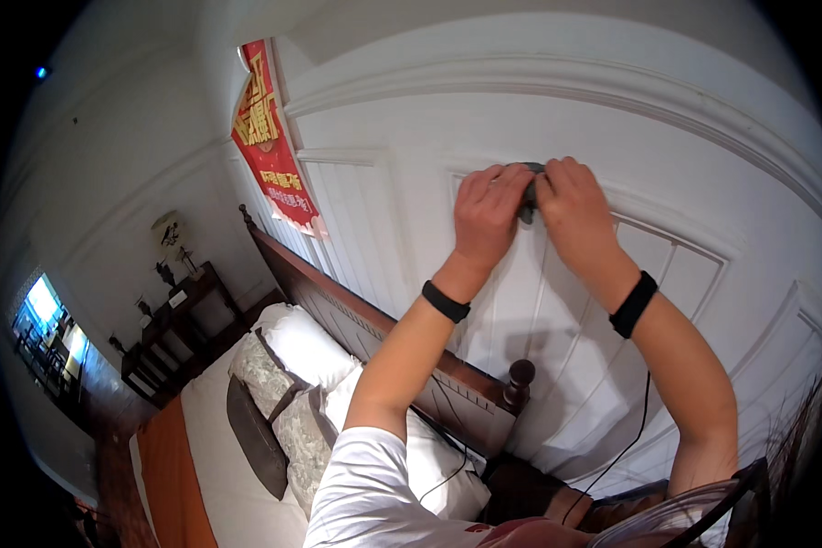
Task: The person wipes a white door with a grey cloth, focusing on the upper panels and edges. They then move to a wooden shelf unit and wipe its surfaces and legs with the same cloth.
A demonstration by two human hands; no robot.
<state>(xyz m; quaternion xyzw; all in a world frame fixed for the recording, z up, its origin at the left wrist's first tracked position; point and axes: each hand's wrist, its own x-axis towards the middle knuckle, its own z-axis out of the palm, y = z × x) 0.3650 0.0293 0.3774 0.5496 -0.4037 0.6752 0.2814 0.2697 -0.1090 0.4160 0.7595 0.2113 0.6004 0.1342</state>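
Note:
Both my hands are raised against the white panelled wall (425, 226), at the upper edge of a moulded panel frame. Between them is a dark grey cloth (529, 198), bunched up and mostly covered by the fingers. My left hand (490, 212) grips it from the left, fingers curled over its top. From the right, my right hand (575, 205) closes on the same cloth, its fingertips bent in towards the wall. A black band sits on each wrist. How much cloth lies behind the fingers cannot be seen.
Below stands a bed with a dark wooden headboard (383, 329), a round finial (521, 373) and several pillows (308, 342). A red poster (274, 151) bearing writing hangs to the left. A console table (185, 308) carries a lamp (168, 229). A thin black cable (623, 452) hangs near my right arm.

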